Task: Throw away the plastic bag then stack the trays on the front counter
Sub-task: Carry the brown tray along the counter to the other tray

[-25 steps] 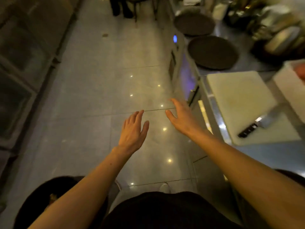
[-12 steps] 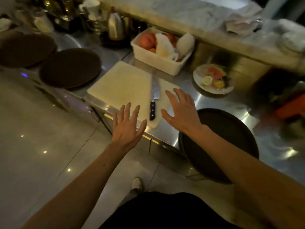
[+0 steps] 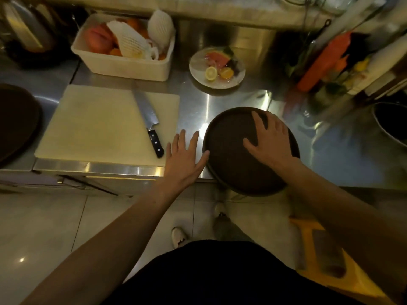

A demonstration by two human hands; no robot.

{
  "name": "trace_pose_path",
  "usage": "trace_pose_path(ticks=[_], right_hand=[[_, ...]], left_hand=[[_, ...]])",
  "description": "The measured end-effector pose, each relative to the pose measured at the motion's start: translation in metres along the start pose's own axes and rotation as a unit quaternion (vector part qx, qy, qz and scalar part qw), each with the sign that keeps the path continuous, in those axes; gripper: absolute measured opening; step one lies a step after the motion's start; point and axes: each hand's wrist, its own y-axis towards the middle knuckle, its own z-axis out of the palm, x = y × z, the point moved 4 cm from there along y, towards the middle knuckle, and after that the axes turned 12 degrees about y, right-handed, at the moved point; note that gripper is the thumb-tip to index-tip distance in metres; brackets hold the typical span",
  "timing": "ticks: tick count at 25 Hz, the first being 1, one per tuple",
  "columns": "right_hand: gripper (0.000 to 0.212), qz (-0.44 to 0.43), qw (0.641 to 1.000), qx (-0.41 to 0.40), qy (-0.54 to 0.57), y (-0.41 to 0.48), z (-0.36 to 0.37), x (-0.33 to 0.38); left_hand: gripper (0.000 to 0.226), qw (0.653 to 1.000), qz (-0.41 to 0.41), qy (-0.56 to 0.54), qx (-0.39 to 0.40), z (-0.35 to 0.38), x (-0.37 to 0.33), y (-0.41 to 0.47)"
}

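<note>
Your right hand (image 3: pixel 272 142) is lying flat and open on the round dark tray (image 3: pixel 231 155), gripping nothing; your left hand (image 3: pixel 184 161) is spread open just beside its rim. The tray is overhanging the steel counter (image 3: pixel 198 102) edge. Cutting board (image 3: pixel 99 124) with knife (image 3: pixel 149 125) is sitting left; fruit tub (image 3: pixel 123 64), plate (image 3: pixel 217 68) behind; tiled floor (image 3: pixel 44 227) below.

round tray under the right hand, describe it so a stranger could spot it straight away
On the steel counter, look right of the pale cutting board with its knife. The dark round tray overhangs the front edge, with the right hand flat on it. Unlike the small white fruit plate behind, it is dark and bare.
</note>
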Motion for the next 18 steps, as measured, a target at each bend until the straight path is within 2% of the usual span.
trace_pose_path(ticks=[4, 10, 15, 18], right_hand=[[0.082, 0.056, 0.998, 0.02, 0.001, 0.005, 0.012, -0.064], [0.085, 0.105, 0.988, 0.113, 0.013, 0.021, 0.034, -0.151], [0.084, 0.127, 0.973, 0.182, 0.068, 0.032, 0.05, -0.192], [0.077, 0.168, 0.955, 0.177, 0.168, 0.035, 0.063, -0.205]], left_hand=[[0.081, 0.999, -0.032, -0.02, 0.038, 0.026, -0.022, 0.017], [0.086, 0.985, -0.131, -0.08, 0.081, 0.059, -0.056, 0.041], [0.077, 0.963, -0.224, -0.109, 0.107, 0.08, -0.074, 0.049], [0.062, 0.95, -0.271, -0.115, 0.106, 0.084, -0.077, 0.048]])
